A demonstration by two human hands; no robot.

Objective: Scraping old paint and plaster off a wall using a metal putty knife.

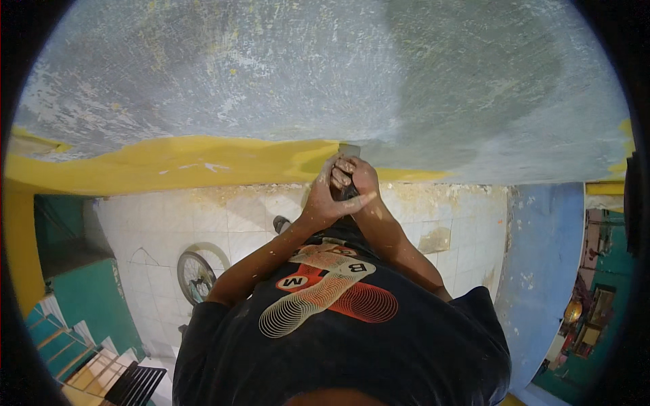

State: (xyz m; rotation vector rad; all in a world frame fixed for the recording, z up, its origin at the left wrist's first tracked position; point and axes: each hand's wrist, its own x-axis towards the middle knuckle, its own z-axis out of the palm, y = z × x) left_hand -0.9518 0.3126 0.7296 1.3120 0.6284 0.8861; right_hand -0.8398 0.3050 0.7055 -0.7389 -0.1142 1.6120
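My left hand (pixel 323 201) and my right hand (pixel 366 181) are together in front of my chest, close to the wall. Both are closed around a scraper (pixel 349 149), its flat grey blade showing just past my fingers against the wall. Most of its handle is hidden inside my grip. Pale dust and flakes cover my fingers and forearms. The blade lies where yellow paint (pixel 223 159) borders the scraped grey wall surface (pixel 271 81).
Scraped paint bits lie along the foot of the wall on the white tiled floor (pixel 223 216). A bicycle wheel (pixel 196 276) stands left of me. To the right is a blue wall (pixel 538 264); at lower left, a black slatted thing (pixel 135 386).
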